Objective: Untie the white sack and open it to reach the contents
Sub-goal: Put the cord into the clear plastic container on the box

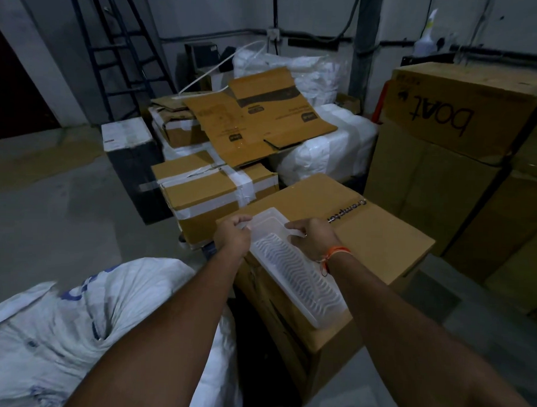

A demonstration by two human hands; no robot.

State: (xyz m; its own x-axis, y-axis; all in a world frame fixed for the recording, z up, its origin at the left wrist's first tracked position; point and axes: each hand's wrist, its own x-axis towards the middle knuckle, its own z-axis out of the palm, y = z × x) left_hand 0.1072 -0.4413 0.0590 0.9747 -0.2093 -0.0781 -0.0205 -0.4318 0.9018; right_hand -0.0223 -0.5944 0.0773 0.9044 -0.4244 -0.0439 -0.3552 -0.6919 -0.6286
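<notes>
The white woven sack (74, 327) with blue print lies at the lower left, its fabric gathered into a pucker near its middle. Both my hands are away from it, over a brown carton (378, 246) to its right. On that carton's top lies a clear plastic ribbed tray (295, 274). My left hand (234, 235) grips the tray's far left corner. My right hand (313, 238), with an orange thread at the wrist, presses on the tray's far right edge with fingers curled over it.
Taped cartons (213, 192) and flattened cardboard (258, 120) are stacked behind. Tall cartons marked "boat" (459, 118) stand at the right. White plastic bundles (330, 147) sit further back. A black ladder (111, 51) leans at the back left. Bare concrete floor (53, 214) lies to the left.
</notes>
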